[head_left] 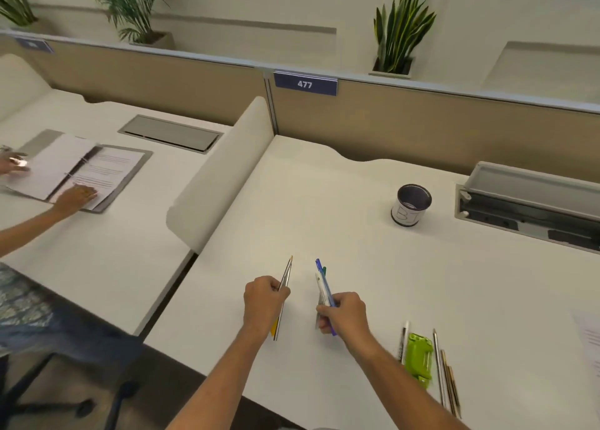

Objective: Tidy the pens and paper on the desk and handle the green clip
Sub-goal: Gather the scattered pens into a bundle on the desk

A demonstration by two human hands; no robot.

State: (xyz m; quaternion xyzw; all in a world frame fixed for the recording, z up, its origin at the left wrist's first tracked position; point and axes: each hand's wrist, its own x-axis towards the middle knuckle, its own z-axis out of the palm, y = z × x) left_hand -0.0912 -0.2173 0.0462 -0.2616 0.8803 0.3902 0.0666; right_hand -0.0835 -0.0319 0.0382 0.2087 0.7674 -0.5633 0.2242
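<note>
My left hand (263, 301) grips a small bundle of thin pens and pencils (286, 275), tips pointing away from me. A second bundle of pens (322, 281), blue, green and white, is held in my right hand (344, 312). Both hands hover over the white desk (324, 208) near its front edge. The green clip (420, 358) lies flat on the desk to the right of my right hand. A white pen (404, 342) lies just left of it, and several pencils (446, 371) lie on its right. A sheet of paper (589, 335) shows at the right edge.
A dark mesh pen cup (410, 205) with a white label stands at the back right of the desk. An open cable tray (526, 202) sits behind it. A low divider (220, 176) separates the neighbouring desk, where another person's hands rest on an open binder (81, 169).
</note>
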